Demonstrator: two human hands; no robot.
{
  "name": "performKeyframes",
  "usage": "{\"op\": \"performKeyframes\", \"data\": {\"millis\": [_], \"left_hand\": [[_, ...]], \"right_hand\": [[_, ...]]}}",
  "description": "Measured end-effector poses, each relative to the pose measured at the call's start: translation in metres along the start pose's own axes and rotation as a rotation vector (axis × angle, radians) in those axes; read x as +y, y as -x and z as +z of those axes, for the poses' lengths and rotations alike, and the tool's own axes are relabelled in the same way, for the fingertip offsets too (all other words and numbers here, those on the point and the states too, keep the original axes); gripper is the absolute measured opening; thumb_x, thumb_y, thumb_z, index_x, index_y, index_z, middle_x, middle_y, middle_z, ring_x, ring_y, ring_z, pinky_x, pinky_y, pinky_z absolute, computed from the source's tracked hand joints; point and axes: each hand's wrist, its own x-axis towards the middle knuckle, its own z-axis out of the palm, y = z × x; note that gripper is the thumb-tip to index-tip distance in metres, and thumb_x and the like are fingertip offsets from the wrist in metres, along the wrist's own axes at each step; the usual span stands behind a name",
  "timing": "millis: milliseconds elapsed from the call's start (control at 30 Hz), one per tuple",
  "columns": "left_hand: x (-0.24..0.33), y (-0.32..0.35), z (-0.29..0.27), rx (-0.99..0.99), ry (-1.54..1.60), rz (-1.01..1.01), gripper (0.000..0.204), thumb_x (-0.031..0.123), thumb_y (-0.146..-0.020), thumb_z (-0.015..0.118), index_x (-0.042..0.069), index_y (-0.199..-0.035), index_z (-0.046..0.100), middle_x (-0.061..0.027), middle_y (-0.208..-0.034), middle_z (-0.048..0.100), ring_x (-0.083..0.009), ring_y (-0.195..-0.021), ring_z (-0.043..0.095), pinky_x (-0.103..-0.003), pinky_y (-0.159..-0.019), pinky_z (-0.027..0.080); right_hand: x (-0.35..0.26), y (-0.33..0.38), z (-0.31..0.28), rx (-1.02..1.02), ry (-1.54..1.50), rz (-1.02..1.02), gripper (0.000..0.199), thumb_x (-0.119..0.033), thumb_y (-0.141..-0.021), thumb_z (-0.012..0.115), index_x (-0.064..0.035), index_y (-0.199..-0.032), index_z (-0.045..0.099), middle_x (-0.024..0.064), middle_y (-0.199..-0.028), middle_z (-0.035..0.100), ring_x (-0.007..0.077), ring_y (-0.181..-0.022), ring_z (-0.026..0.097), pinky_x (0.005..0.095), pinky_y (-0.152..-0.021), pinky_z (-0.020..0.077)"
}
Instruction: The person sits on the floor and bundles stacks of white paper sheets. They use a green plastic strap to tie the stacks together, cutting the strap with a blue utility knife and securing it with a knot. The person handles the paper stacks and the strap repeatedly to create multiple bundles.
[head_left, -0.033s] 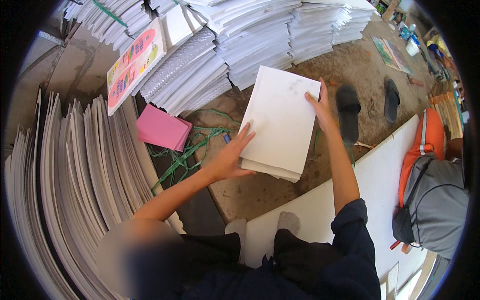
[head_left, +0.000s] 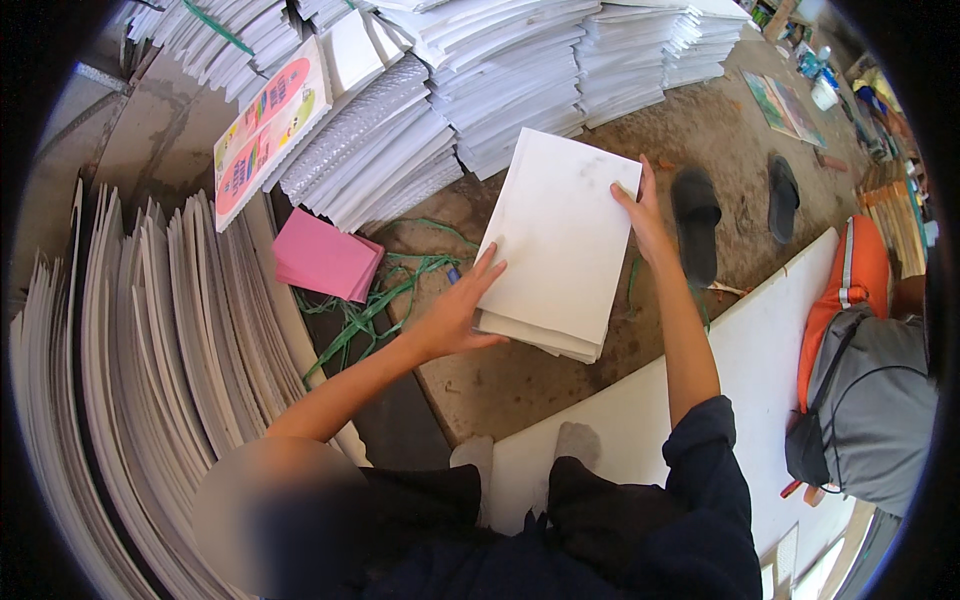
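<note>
A stack of white sheets [head_left: 560, 245] lies tilted in front of me, its lower layers a little uneven at the near edge. The top sheet has faint grey smudges. My right hand [head_left: 640, 205] grips the upper right edge, thumb on top and the other fingers around the side. Along the left edge, my left hand [head_left: 455, 315] has its fingers spread, the tips at the sheets and the thumb stretched out by the near left corner. Beyond the left wrist sits a small pile of pink cards [head_left: 325, 255], beside tangled green strapping [head_left: 370, 315].
Tall stacks of white sheets [head_left: 510, 90] line the far side, with a colourful printed sheet [head_left: 275, 130] on the left. Upright boards [head_left: 150, 330] fill the left. Black slippers [head_left: 695, 225], a white board [head_left: 740, 340] and a person in grey [head_left: 875, 400] are to the right.
My left hand has shifted very slightly left and outward at the stack's edge. My right hand and the stack look almost unchanged.
</note>
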Motion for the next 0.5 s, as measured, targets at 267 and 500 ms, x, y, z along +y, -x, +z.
{"op": "performKeyframes", "data": {"millis": [267, 500], "left_hand": [[-0.004, -0.007, 0.005, 0.217, 0.229, -0.067, 0.093, 0.030, -0.072, 0.068, 0.004, -0.138, 0.007, -0.0222, -0.142, 0.010, -0.0333, -0.130, 0.018, -0.038, -0.104, 0.018], [-0.032, -0.071, 0.016, 0.338, 0.723, -0.444, 0.076, 0.047, -0.088, 0.040, 0.001, -0.137, 0.005, -0.0211, -0.142, 0.012, -0.0290, -0.131, 0.016, -0.035, -0.106, 0.013]], "right_hand": [[-0.012, 0.009, -0.007, 0.057, 0.019, 0.087, 0.082, -0.027, -0.080, 0.062, -0.0062, -0.138, 0.008, 0.0173, -0.139, 0.022, 0.0251, -0.127, 0.025, 0.0328, -0.102, 0.0227], [0.002, 0.088, 0.023, 0.200, -0.139, 0.309, 0.087, -0.042, -0.078, 0.059, 0.0012, -0.136, 0.010, 0.0238, -0.137, 0.020, 0.0293, -0.127, 0.024, 0.0340, -0.103, 0.0217]]}}
